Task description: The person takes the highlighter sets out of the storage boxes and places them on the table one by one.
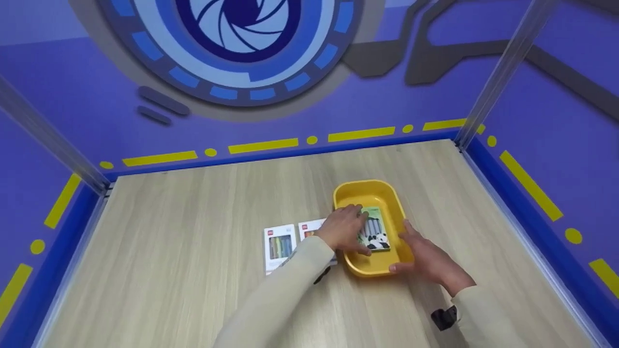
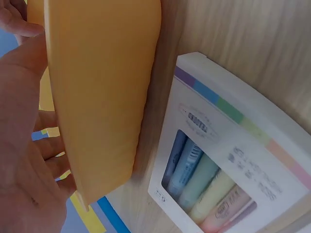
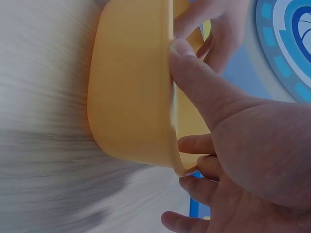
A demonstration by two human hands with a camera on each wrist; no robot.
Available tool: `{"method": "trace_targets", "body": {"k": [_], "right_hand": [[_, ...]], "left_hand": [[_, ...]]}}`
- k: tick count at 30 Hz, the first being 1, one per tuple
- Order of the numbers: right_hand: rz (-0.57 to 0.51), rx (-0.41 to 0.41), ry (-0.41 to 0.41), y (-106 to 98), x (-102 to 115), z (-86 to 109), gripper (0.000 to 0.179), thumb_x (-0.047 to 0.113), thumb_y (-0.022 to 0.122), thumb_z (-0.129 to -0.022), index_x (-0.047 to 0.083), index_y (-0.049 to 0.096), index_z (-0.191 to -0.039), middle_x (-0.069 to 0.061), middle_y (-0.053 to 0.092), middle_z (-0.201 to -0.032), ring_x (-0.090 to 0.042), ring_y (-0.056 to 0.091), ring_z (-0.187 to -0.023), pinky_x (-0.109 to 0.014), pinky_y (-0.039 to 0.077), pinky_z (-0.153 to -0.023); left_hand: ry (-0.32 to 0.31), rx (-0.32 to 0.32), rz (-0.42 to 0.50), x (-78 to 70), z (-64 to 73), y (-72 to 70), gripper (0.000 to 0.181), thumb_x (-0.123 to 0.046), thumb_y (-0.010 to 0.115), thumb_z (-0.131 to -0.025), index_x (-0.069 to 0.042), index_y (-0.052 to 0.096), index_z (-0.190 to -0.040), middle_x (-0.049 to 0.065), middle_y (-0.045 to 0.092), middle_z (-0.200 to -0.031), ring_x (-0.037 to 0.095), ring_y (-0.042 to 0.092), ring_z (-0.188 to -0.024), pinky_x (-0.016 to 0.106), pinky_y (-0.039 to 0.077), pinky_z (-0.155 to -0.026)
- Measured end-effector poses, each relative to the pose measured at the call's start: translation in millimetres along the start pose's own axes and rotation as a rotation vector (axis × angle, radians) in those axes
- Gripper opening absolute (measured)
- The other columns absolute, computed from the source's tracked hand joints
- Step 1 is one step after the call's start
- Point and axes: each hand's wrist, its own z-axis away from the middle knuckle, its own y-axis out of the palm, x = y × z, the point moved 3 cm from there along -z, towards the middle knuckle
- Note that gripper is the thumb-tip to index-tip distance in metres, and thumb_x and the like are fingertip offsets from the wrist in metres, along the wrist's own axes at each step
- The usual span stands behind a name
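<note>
A yellow plastic tub (image 1: pixel 370 188) stands on the wooden table, its long sides running away from me. Inside it is a green box with a panda picture (image 1: pixel 379 240) and a window showing a row of sticks. My left hand (image 1: pixel 344 229) reaches over the tub's left rim and grips this box, fingers at its far edge and thumb at its near edge. At the tub's right side my right hand (image 1: pixel 433 261) holds the rim, its thumb (image 3: pixel 182 51) lying on the edge. In the left wrist view, the tub's wall (image 2: pixel 102 97) hides part of the left fingers.
Left of the tub lie two white window boxes: one of pastel markers (image 1: pixel 280 247), the other (image 1: pixel 309 227) partly covered by my left forearm. A close white marker box (image 2: pixel 228 155) fills the left wrist view's right side. Blue-purple panels (image 1: pixel 290 116) border the table.
</note>
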Motion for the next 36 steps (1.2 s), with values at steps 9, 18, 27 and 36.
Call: {"method": "trace_targets", "body": {"k": [9, 18, 27, 36], "right_hand": [[0.021, -0.010, -0.040, -1, -2, 0.1, 0.091, 0.043, 0.078, -0.077, 0.003, 0.035, -0.148, -0.018, 0.009, -0.162, -0.043, 0.029, -0.143, -0.060, 0.030, -0.112], [0.016, -0.002, -0.042, -4, -2, -0.4, 0.096, 0.045, 0.078, -0.077, 0.003, 0.031, -0.150, -0.018, 0.013, -0.162, -0.043, 0.029, -0.142, -0.061, 0.029, -0.112], [0.017, -0.006, -0.032, -4, -3, -2.8, 0.099, 0.043, 0.078, -0.077, 0.004, 0.026, -0.152, -0.017, 0.014, -0.162, -0.041, 0.029, -0.143, -0.060, 0.029, -0.113], [0.020, -0.005, -0.038, -3, -2, -1.7, 0.097, 0.046, 0.078, -0.076, 0.003, 0.032, -0.150, -0.016, 0.015, -0.162, -0.042, 0.029, -0.143, -0.060, 0.029, -0.112]], "left_hand": [[0.010, 0.036, -0.097, -8.3, -12.6, 8.5, 0.098, -0.065, 0.076, -0.069, -0.022, 0.038, -0.148, 0.003, 0.037, -0.154, 0.021, 0.039, -0.137, 0.037, 0.031, -0.118], [-0.015, 0.073, -0.094, -10.7, -23.1, 11.4, 0.103, -0.063, 0.078, -0.068, -0.026, 0.029, -0.152, 0.005, 0.029, -0.159, 0.024, 0.032, -0.144, 0.041, 0.027, -0.120], [-0.033, 0.096, -0.101, -10.5, -27.8, 9.6, 0.108, -0.060, 0.080, -0.067, -0.028, 0.024, -0.153, 0.006, 0.026, -0.160, 0.025, 0.028, -0.146, 0.040, 0.026, -0.120], [-0.034, 0.082, -0.129, -11.6, -29.5, 10.1, 0.106, -0.059, 0.082, -0.065, -0.029, 0.028, -0.151, 0.007, 0.035, -0.153, 0.026, 0.039, -0.136, 0.040, 0.035, -0.115]]}}
